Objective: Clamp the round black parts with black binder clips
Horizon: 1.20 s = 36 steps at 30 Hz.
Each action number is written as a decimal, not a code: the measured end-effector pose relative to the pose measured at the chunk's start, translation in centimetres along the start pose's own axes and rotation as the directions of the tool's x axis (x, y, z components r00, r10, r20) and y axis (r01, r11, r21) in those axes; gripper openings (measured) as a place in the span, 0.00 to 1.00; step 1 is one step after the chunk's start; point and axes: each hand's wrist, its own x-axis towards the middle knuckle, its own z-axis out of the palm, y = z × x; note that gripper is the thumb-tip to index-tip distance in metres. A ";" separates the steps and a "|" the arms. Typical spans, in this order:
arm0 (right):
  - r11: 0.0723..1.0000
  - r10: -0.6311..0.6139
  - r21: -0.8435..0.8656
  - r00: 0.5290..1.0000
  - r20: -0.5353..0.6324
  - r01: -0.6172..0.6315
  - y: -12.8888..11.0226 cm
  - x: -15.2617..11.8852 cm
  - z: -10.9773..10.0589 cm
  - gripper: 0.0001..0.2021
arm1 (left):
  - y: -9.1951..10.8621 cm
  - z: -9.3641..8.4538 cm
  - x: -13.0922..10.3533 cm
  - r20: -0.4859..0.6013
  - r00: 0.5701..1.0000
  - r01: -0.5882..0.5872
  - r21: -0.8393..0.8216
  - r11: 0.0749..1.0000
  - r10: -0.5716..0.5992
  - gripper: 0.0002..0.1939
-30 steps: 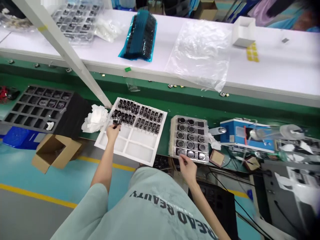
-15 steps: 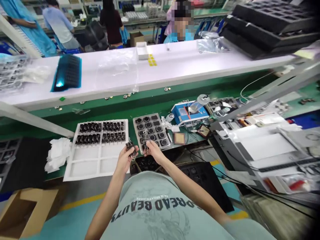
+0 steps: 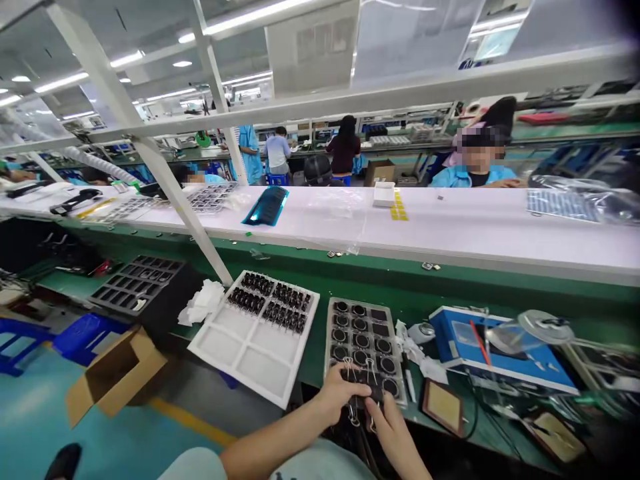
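Observation:
Close together over the near edge of a clear plastic tray [image 3: 370,308] are both my hands. My left hand [image 3: 336,395] is closed on a black binder clip [image 3: 356,377] whose wire handles stick up and down. In my right hand [image 3: 389,419] is a second black binder clip [image 3: 375,388], side by side with the first; whether the clips grip a part between them is hidden by my fingers. Round black parts [image 3: 361,341] fill most of the tray's pockets. To the left lies a white divided tray [image 3: 260,367], its far compartments holding rows of clipped black pieces [image 3: 285,319].
A blue device [image 3: 463,340] stands at the right with a clear round container [image 3: 530,333] on it. Crumpled white tissue [image 3: 203,303] lies beside the white tray. A raised shelf [image 3: 450,223] runs across behind. At lower left, a cardboard box [image 3: 117,377] sits open on the floor.
My hands have come together, bringing the two binder clips side by side; before, they were apart. The view has tilted up and turned left.

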 end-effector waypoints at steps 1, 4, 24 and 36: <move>0.999 0.015 0.035 0.999 0.031 -0.016 -0.1 -0.3 0.0 0.30 | -0.2 0.0 0.0 -0.019 1.000 0.000 -0.031 1.000 -0.001 0.23; 0.989 0.065 0.120 0.985 0.160 -0.084 -0.7 -1.1 0.2 0.30 | -0.4 -0.2 -0.1 -0.086 0.996 -0.020 -0.077 0.997 0.013 0.24; 0.953 0.220 0.125 0.915 0.339 -0.276 -2.2 -0.2 1.8 0.26 | 1.2 0.2 3.3 0.115 0.992 0.071 -0.096 0.993 -0.060 0.25; 0.964 0.264 0.057 0.962 -0.071 -0.260 3.5 2.3 1.1 0.29 | 1.9 -4.4 5.1 0.019 0.999 -0.046 -0.017 0.999 0.046 0.25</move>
